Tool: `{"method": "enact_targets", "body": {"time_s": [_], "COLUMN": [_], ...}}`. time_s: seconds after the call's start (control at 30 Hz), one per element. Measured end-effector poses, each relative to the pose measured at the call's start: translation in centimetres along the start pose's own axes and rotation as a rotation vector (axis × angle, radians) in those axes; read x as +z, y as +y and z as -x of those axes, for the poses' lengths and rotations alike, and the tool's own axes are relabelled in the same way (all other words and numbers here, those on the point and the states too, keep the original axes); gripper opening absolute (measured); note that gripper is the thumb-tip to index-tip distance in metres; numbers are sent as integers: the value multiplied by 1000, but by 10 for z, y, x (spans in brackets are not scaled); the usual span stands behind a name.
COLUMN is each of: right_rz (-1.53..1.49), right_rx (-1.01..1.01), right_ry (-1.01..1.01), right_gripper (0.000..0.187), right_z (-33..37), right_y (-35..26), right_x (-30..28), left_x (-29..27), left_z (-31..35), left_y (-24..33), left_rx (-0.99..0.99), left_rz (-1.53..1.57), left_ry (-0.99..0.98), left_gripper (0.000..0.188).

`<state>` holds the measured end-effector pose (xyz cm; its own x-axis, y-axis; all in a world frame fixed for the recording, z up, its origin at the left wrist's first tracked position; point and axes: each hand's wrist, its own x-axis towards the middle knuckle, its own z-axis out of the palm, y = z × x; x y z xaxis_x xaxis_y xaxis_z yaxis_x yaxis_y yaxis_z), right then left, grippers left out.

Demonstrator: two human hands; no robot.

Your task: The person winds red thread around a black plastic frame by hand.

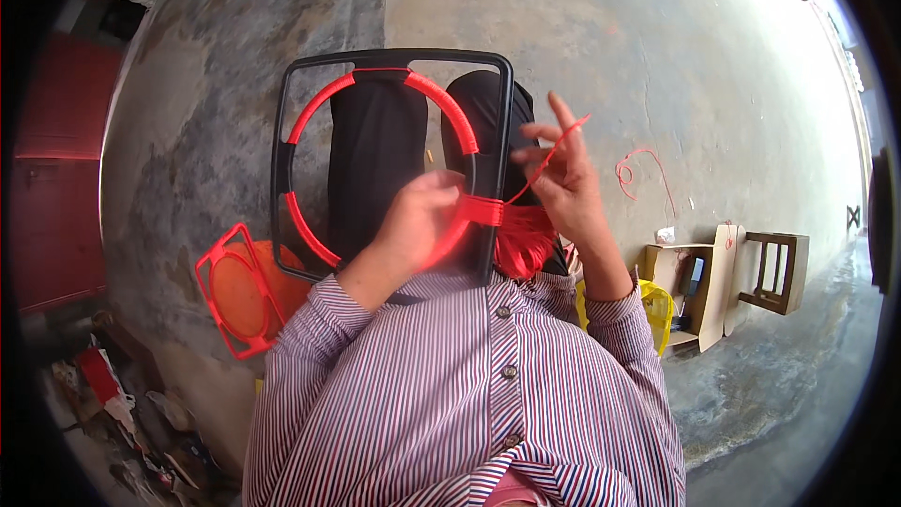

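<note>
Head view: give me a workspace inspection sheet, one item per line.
Surface: grey, stained floor.
Work things: black frame above black trousers; its ring is partly red-wrapped; red cord bundle near its right side.
Clutter: red frame and orange item at left; cardboard box, yellow item, wooden stool at right.
Left hand: at the ring's lower right, blurred; grip unclear.
Right hand: fingers spread, red strand across them; pinch unclear.
Cables: nothing seen; loose red cord on floor.
Surroundings: red panel far left; mixed pile lower left.
</note>
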<state>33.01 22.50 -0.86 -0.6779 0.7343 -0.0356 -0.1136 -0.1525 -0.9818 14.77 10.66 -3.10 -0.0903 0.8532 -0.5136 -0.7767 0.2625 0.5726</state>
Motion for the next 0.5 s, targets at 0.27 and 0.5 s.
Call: {"method": "enact_targets", "body": {"time_s": [0.27,0.5], "right_rz": [1120,202], "right_rx": [-522,-478], "right_ry": [-163,222], "right_gripper": [53,22], "right_z": [-13,-18], "right_y": [-4,5], "right_x": [55,24], "left_x": [5,19], "left_z": [17,22], "left_y": [-1,3], "left_rx": [1015,1130], "left_rz": [-1099,-1000], "left_ry": [42,-48], "left_gripper": [23,39]}}
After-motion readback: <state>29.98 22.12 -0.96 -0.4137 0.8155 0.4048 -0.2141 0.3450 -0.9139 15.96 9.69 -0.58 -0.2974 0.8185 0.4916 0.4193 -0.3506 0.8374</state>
